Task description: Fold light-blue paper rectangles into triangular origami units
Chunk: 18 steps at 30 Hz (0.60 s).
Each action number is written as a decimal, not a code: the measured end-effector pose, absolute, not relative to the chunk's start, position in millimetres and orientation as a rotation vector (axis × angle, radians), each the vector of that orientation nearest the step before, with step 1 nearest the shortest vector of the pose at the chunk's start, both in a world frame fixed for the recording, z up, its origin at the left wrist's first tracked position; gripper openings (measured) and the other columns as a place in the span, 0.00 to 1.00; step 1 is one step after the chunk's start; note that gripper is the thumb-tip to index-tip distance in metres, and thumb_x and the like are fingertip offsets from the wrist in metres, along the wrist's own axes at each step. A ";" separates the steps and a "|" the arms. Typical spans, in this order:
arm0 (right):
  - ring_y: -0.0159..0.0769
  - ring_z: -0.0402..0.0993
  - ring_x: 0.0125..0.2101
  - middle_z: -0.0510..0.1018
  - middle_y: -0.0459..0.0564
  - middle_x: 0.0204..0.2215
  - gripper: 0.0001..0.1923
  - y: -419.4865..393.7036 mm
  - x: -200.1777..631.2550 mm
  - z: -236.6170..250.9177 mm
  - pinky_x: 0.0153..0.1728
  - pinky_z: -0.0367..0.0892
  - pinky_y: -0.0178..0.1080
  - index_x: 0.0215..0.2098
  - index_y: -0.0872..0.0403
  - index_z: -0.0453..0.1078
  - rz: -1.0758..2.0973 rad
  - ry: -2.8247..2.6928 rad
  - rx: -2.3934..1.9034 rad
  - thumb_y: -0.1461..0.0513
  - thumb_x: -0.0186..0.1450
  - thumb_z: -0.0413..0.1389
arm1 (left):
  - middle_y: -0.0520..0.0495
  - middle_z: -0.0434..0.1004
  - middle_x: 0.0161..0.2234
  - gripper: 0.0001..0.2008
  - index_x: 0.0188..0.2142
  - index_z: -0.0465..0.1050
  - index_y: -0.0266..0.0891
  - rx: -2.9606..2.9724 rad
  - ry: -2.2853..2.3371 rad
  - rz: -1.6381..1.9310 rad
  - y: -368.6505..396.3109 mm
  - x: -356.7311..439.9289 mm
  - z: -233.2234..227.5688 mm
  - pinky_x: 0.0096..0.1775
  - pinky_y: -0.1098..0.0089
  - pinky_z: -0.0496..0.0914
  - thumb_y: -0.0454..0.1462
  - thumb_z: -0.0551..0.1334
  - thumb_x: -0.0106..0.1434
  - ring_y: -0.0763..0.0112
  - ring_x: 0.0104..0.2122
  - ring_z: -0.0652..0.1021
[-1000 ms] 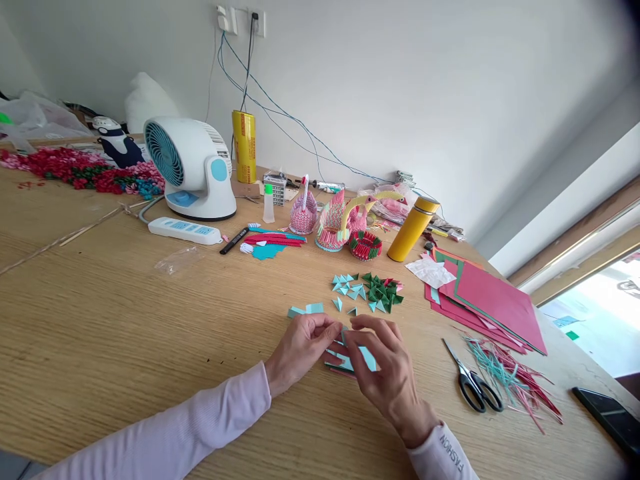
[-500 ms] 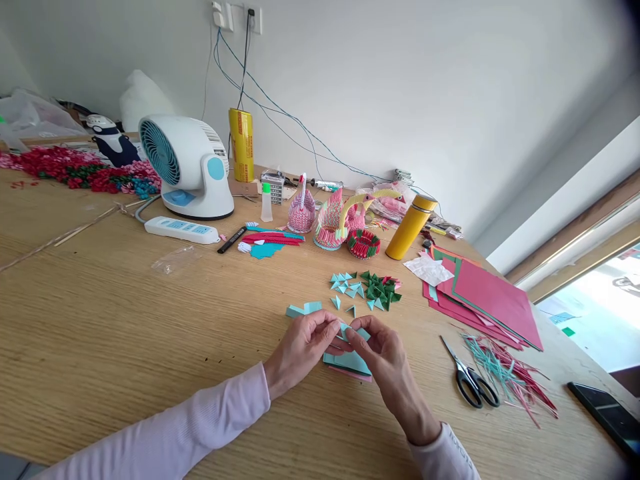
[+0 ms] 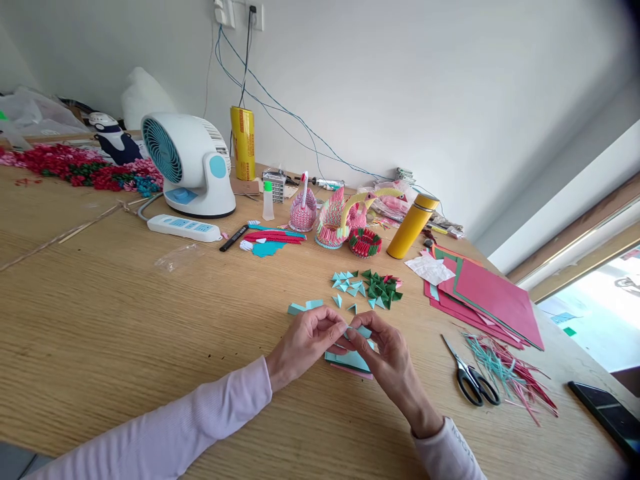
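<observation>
Evidently, a small piece of light blue paper (image 3: 363, 331) was held just above the table (image 3: 165, 313), pinched at its left end between the thumb and fingers of the left hand (image 3: 309, 339) and at its right by those of the right hand (image 3: 387, 348). Directly beneath, a paper stack (image 3: 349, 361) was partly covered by the hands, its pink bottom sheet showing at the near side. The front edge of the table could be seen at the lower left, well apart from the fingers. On the right, the scissors (image 3: 471, 381) were set between the right wrist and the phone (image 3: 607, 408), while beyond the fingertips the movement was bounded by light blue triangles (image 3: 349, 283) and green triangles (image 3: 384, 289). The visible part of the held piece was stretched roughly sideways, pointing toward the right palm (its full long axis could not be told, being largely hidden by fingers). Compared with one second earlier, the right fingers, then loosely spread over the stack, had been bent around the piece, and the two thumb tips had been brought closer together than half a second before; the scissors had been left in place.
</observation>
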State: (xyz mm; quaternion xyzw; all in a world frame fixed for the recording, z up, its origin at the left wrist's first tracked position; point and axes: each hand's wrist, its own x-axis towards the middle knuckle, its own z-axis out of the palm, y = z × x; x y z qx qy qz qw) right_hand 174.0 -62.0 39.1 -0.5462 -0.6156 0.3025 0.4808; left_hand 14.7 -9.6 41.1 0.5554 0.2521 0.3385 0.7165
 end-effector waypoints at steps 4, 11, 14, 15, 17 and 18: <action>0.33 0.70 0.32 0.73 0.48 0.36 0.14 -61.1 174.6 35.4 0.32 0.67 0.36 0.45 0.50 0.67 0.771 -1.343 -1.262 0.56 0.62 0.59 | 0.47 0.78 0.30 0.16 0.33 0.66 0.36 1.130 0.579 0.771 -7.5 15.8 41.5 0.36 0.65 0.76 0.46 0.65 0.58 0.62 0.33 0.82; 0.35 0.72 0.33 0.75 0.48 0.32 0.12 -61.1 177.6 33.4 0.34 0.67 0.36 0.43 0.51 0.69 0.785 -1.290 -1.203 0.57 0.62 0.60 | 0.49 0.77 0.29 0.15 0.31 0.66 0.35 0.993 0.541 0.747 -6.0 14.2 42.1 0.35 0.68 0.75 0.43 0.68 0.56 0.62 0.34 0.82; 0.36 0.72 0.34 0.76 0.49 0.32 0.12 -61.0 177.9 32.8 0.35 0.67 0.37 0.43 0.51 0.69 0.811 -1.301 -1.183 0.57 0.62 0.60 | 0.47 0.78 0.32 0.14 0.32 0.68 0.34 0.969 0.525 0.717 -5.7 12.8 40.4 0.37 0.69 0.75 0.42 0.68 0.56 0.63 0.35 0.82; 0.36 0.72 0.34 0.76 0.49 0.32 0.12 -61.0 177.9 32.6 0.35 0.68 0.38 0.43 0.51 0.69 0.828 -1.301 -1.180 0.57 0.62 0.60 | 0.47 0.79 0.33 0.14 0.33 0.69 0.34 0.975 0.521 0.711 -5.7 12.5 39.8 0.37 0.69 0.75 0.42 0.68 0.56 0.63 0.36 0.82; 0.36 0.72 0.34 0.77 0.49 0.33 0.12 -61.3 177.7 32.7 0.36 0.68 0.39 0.43 0.52 0.70 0.861 -1.296 -1.188 0.57 0.62 0.60 | 0.46 0.79 0.34 0.13 0.33 0.71 0.33 1.003 0.516 0.708 -5.7 12.3 38.9 0.38 0.70 0.75 0.42 0.68 0.56 0.63 0.36 0.82; 0.36 0.73 0.34 0.77 0.49 0.33 0.12 -61.5 177.5 32.9 0.37 0.68 0.39 0.43 0.52 0.71 0.875 -1.293 -1.193 0.57 0.62 0.60 | 0.46 0.80 0.34 0.13 0.33 0.72 0.33 1.021 0.516 0.711 -5.8 12.4 38.6 0.38 0.69 0.75 0.42 0.68 0.57 0.64 0.35 0.82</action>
